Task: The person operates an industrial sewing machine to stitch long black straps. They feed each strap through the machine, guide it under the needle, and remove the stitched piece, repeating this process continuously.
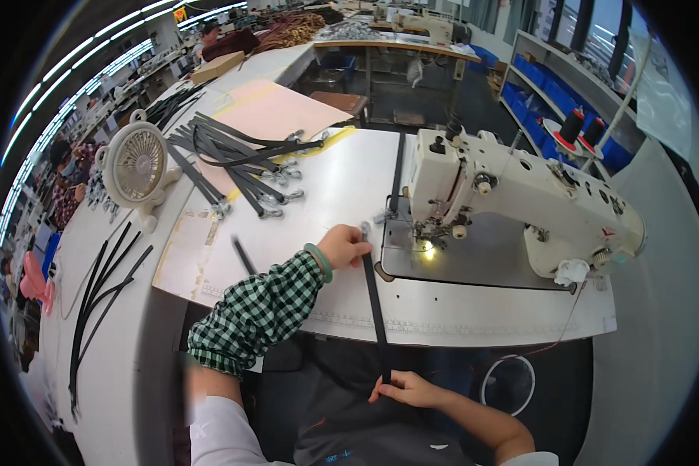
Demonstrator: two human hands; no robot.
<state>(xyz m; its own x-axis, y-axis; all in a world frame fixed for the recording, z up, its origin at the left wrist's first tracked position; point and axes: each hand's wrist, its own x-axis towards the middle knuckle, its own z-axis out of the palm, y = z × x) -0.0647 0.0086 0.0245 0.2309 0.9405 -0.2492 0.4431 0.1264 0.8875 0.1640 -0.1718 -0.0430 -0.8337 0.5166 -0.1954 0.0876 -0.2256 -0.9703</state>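
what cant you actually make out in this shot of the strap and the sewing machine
- Head view: the needle and presser foot under the sewing machine head are too small and washed out by the lamp glare.
- The near end of the black strap is covered by the right hand.
- The strap's far end is hidden under the left hand fingers.
- The metal clips on the strap pile are too small to tell their shape.
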